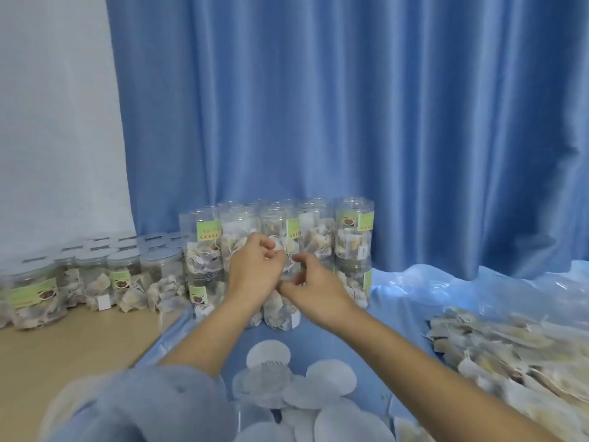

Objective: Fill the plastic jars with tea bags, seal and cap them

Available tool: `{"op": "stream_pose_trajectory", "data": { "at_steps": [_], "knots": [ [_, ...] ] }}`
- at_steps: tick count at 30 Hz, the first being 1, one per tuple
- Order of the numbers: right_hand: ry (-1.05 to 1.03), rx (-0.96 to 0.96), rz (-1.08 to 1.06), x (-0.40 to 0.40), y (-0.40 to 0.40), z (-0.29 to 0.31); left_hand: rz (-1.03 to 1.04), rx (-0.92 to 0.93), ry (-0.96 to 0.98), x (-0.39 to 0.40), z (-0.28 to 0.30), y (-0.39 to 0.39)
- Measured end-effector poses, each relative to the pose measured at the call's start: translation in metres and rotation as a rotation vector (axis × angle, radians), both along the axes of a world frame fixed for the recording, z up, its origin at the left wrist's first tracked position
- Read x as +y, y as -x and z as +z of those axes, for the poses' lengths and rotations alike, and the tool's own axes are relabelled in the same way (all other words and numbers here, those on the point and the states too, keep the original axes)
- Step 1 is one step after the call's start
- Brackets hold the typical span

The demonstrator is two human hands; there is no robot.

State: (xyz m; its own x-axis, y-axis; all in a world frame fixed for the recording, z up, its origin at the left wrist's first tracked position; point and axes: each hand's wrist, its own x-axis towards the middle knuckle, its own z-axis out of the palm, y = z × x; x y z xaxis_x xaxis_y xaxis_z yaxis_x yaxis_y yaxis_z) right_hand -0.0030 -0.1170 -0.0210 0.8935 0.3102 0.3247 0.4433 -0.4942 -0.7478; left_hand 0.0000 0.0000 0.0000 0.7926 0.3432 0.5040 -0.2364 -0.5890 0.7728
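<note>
A clear plastic jar (281,317) packed with tea bags stands on the blue sheet just in front of a two-tier stack of filled, uncapped jars (352,237). Both my hands are at its mouth. My left hand (253,272) has its fingers curled and pinches a tea bag (280,250) and its string sticking out of the top. My right hand (314,290) comes in from the right, thumb and fingers curled, pinching at the same bundle of tea bags. The jar's rim is hidden behind my hands.
Several capped jars (127,279) stand at the left on a wooden table (63,342). White round seal discs (331,378) lie in the near foreground. A heap of loose tea bags (510,349) covers the right side. A blue curtain (350,106) hangs behind.
</note>
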Motion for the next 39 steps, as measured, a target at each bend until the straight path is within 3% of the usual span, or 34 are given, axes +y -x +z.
{"op": "stream_pose_trajectory", "data": {
  "at_steps": [4,12,19,28,35,39],
  "knots": [
    [-0.021,0.114,-0.062,0.027,-0.054,0.001,0.008,0.176,0.037,0.010,-0.006,-0.059],
    [-0.084,0.234,-0.262,0.044,-0.142,0.002,0.183,0.150,-0.025,0.015,-0.008,-0.126],
    [-0.119,0.230,-0.182,0.060,-0.180,-0.007,-0.131,0.247,0.341,0.017,-0.023,-0.139],
    [-0.262,0.056,-0.194,0.028,-0.140,-0.022,-0.109,0.197,0.371,-0.009,-0.032,-0.099],
    [-0.260,-0.045,-0.299,-0.025,-0.082,-0.041,-0.259,0.192,0.457,-0.050,-0.049,-0.044],
    [-0.222,-0.011,-0.342,-0.068,-0.047,-0.061,-0.351,0.301,0.474,-0.078,-0.068,-0.016]
  ]
}}
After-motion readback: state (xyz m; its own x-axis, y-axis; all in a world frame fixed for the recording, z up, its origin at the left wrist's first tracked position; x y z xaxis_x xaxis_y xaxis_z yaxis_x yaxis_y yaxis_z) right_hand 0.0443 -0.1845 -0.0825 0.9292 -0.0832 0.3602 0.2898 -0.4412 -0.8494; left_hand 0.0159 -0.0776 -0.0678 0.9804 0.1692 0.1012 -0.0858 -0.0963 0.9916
